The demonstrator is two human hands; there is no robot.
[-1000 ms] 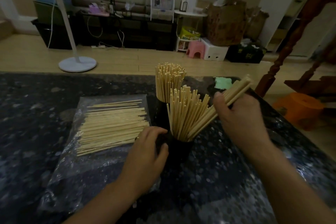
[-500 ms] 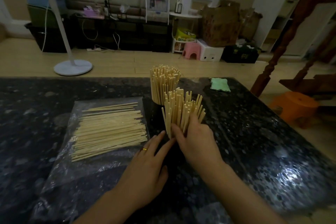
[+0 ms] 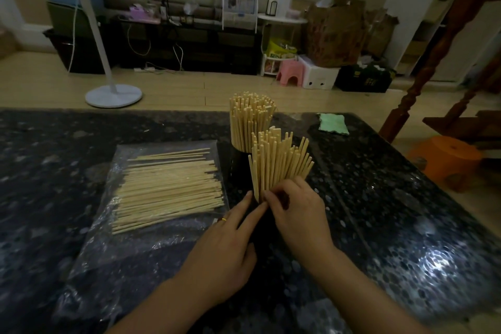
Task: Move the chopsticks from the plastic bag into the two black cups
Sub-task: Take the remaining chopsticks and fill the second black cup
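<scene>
A clear plastic bag lies on the dark table, with a pile of loose chopsticks on it. Two black cups stand to its right. The far cup is packed with upright chopsticks. The near cup is mostly hidden between my hands and holds a fanned bunch of chopsticks. My left hand rests against the near cup's left side, fingers straight. My right hand curls its fingers round the base of the fanned bunch at the cup's rim.
A green cloth lies on the dark speckled table at the back right. Beyond the right edge stand an orange stool and a wooden post. A white fan base stands on the floor behind the table.
One second ago my right hand held a bundle slanting into the near cup. That bundle now stands in the cup, and my right hand has come down to its base. The left hand's fingers have straightened.
</scene>
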